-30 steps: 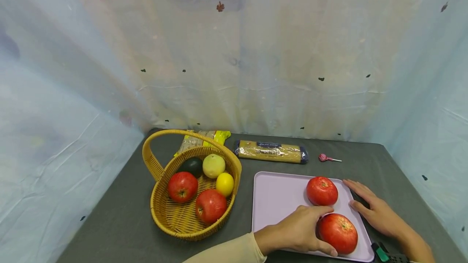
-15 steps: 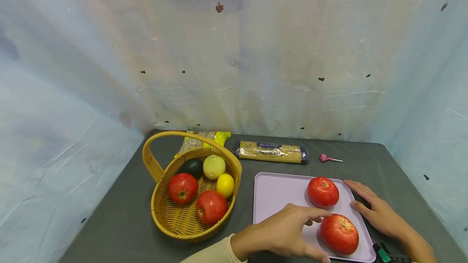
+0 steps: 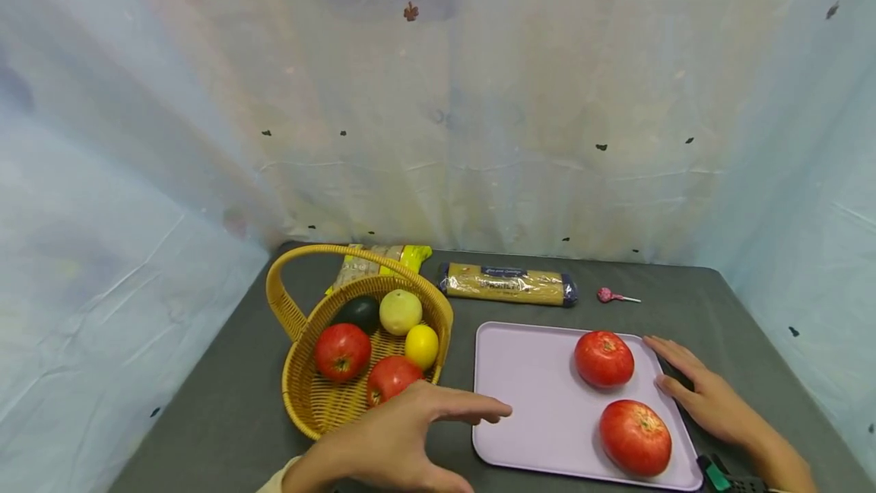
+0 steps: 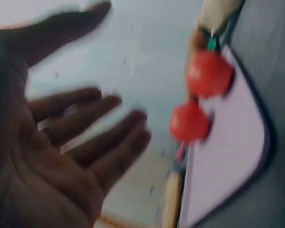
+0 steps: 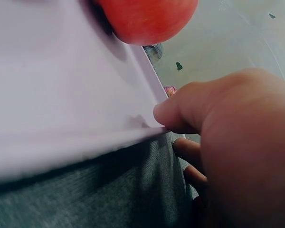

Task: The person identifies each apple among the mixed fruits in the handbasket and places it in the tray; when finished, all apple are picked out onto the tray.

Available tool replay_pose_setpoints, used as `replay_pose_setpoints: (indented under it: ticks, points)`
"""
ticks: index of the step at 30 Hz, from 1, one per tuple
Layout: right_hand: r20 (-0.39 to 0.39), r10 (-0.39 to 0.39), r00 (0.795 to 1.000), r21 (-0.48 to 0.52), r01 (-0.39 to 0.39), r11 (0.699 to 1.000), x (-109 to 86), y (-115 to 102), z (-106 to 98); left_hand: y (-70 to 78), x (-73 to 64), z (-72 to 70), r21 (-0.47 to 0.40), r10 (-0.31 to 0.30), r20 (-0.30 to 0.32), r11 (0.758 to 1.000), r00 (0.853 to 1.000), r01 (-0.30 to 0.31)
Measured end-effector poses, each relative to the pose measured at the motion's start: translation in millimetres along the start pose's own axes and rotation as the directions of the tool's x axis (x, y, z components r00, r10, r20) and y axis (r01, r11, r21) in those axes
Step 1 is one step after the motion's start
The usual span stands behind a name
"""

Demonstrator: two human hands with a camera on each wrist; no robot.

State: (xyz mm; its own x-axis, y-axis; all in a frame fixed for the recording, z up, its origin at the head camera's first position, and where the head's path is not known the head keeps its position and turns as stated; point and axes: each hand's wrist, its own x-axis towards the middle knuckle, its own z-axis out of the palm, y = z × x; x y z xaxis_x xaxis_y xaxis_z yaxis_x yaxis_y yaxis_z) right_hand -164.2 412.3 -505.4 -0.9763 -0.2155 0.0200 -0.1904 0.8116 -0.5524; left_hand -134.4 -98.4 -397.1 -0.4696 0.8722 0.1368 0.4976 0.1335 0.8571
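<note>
Two red fruits [image 3: 636, 438] lie near the right end of the tray [image 3: 527, 386], closer to the right hand [image 3: 710, 402], which rests loosely extended on that edge and grips neither fruit. The left hand [image 3: 404, 432], thumb and fingers spread, holds nothing; it overlaps the basket [image 3: 292, 402] from above, fingertips toward the tray, whose long axis seems to run sideways.

The right grip [image 5: 237, 142] rests one digit at the corner of a lilac tray [image 5: 61, 95]; a red fruit [image 5: 147, 21] sits beyond the grip, dark bench [image 5: 99, 199] beside it.
</note>
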Motion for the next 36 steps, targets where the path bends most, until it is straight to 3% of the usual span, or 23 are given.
replay_pose_setpoints:
  ticks: [3, 6, 9, 13, 14, 17, 20, 22, 29, 33, 36]
  points:
    - [-0.001, 0.0, 1.0, -0.006, 0.0, 1.0, 0.8, -0.1, -0.3, -5.5, -26.5, -15.2, -0.068, 0.026, -0.034, 0.997, 0.999, -0.028]
    - [-0.006, 0.001, 1.0, -0.012, -0.001, 1.0, 1.4, -0.5, 0.3, -12.4, -48.7, -29.5, -0.033, 0.063, -0.09, 0.997, 0.994, -0.066]
    - [-0.003, 0.007, 1.0, -0.011, -0.007, 1.0, 1.4, -0.6, 0.5, -19.3, -66.5, -41.2, -0.028, 0.032, -0.157, 0.999, 0.987, -0.037]
    - [0.005, 0.018, 1.0, -0.009, -0.018, 1.0, 1.5, -0.8, -0.3, -31.7, -79.2, -52.4, -0.027, -0.025, -0.255, 0.999, 0.967, 0.018]
    - [0.004, 0.017, 1.0, -0.011, -0.017, 1.0, 1.6, -1.1, -0.4, -35.0, -80.5, -54.2, -0.015, -0.028, -0.274, 1.0, 0.961, 0.025]
    - [0.0, 0.012, 1.0, -0.013, -0.012, 1.0, 1.6, -2.2, -0.7, -46.3, -82.4, -56.7, 0.127, -0.008, -0.329, 0.991, 0.944, 0.052]
    - [-0.004, 0.008, 1.0, -0.014, -0.008, 1.0, 0.9, -3.1, -0.3, -55.5, -80.7, -55.7, 0.298, 0.014, -0.349, 0.95, 0.937, 0.097]
    - [-0.003, 0.009, 1.0, -0.013, -0.009, 1.0, 0.6, -3.0, 0.0, -60.4, -78.3, -54.0, 0.372, -0.004, -0.345, 0.918, 0.938, 0.14]
    - [-0.004, 0.011, 1.0, -0.014, -0.011, 1.0, 1.0, -2.6, 1.0, -67.4, -72.2, -47.8, 0.445, -0.111, -0.291, 0.863, 0.95, 0.237]
    - [-0.008, 0.01, 1.0, -0.016, -0.01, 1.0, 0.6, -1.9, 1.2, -70.4, -71.3, -45.7, 0.502, -0.135, -0.275, 0.824, 0.952, 0.262]
    - [-0.008, 0.007, 1.0, -0.012, -0.007, 1.0, 0.4, -1.0, 1.5, -72.0, -70.4, -44.5, 0.506, -0.127, -0.301, 0.819, 0.945, 0.271]
